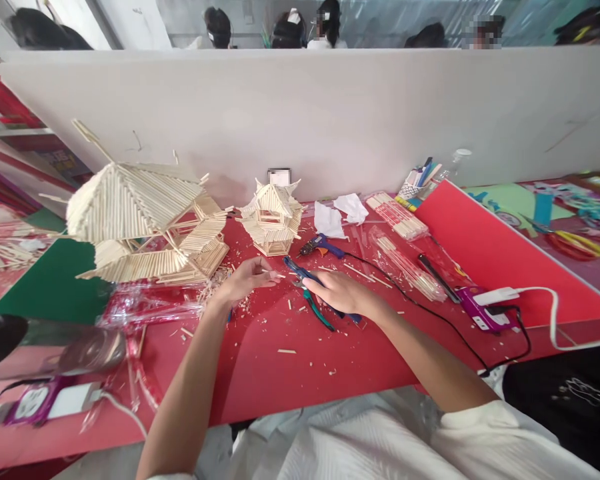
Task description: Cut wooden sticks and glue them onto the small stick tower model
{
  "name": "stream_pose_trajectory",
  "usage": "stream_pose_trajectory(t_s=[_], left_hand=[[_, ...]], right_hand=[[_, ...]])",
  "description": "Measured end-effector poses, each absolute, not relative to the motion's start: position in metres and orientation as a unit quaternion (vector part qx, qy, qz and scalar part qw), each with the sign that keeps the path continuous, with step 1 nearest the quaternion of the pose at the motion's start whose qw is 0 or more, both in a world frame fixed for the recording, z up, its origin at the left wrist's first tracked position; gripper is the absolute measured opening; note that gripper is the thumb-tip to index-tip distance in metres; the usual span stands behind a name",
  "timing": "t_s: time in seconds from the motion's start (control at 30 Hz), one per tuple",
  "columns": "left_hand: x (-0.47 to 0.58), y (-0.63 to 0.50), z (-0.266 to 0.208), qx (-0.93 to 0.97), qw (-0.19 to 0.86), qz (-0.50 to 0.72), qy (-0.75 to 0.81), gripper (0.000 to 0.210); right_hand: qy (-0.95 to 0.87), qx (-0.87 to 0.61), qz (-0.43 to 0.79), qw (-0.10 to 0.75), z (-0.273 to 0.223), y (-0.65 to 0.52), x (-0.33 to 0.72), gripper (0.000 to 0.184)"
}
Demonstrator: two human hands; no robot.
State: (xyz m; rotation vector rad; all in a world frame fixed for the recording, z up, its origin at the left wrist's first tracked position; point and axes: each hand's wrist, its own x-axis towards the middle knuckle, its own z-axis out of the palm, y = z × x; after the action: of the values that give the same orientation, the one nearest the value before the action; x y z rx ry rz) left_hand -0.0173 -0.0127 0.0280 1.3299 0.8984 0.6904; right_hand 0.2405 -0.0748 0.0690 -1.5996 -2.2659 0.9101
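My left hand (247, 279) is pinched on a short piece of pale wooden stick (276, 275), its end pointing right. Just to the right, my right hand (336, 291) is wrapped round a dark blue pair of pliers (300, 268), whose head points up and left, close to the stick. Whether the jaws touch the stick I cannot tell. Beneath that hand lie green-handled pliers (318, 312). Behind my hands stands a small stick-built pavilion (272, 220); a larger stick pavilion (145, 213) is on the left. A blue glue gun (325, 247) lies beyond my right hand.
Wood scraps (287, 351) litter the red table (265, 393). Packs of sticks (397, 215), white tissues (329, 220) and a pen cup (414, 180) stand at the back right. A black cable (405, 293) runs to a purple power strip (483, 310). A white partition (300, 113) closes the back.
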Motion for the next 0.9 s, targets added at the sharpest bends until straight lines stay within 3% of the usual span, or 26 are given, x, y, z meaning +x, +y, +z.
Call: stream_pose_trajectory(t_s=[0.3, 0.9], left_hand=[[-0.004, -0.016, 0.026, 0.552, 0.641, 0.360, 0.394, 0.035], [-0.001, -0.018, 0.027, 0.588, 0.645, 0.308, 0.380, 0.038]], right_hand=[[-0.765, -0.559, 0.295, 0.122, 0.064, -0.073, 0.245, 0.046], [-0.768, -0.574, 0.265, 0.102, 0.061, -0.071, 0.241, 0.048]])
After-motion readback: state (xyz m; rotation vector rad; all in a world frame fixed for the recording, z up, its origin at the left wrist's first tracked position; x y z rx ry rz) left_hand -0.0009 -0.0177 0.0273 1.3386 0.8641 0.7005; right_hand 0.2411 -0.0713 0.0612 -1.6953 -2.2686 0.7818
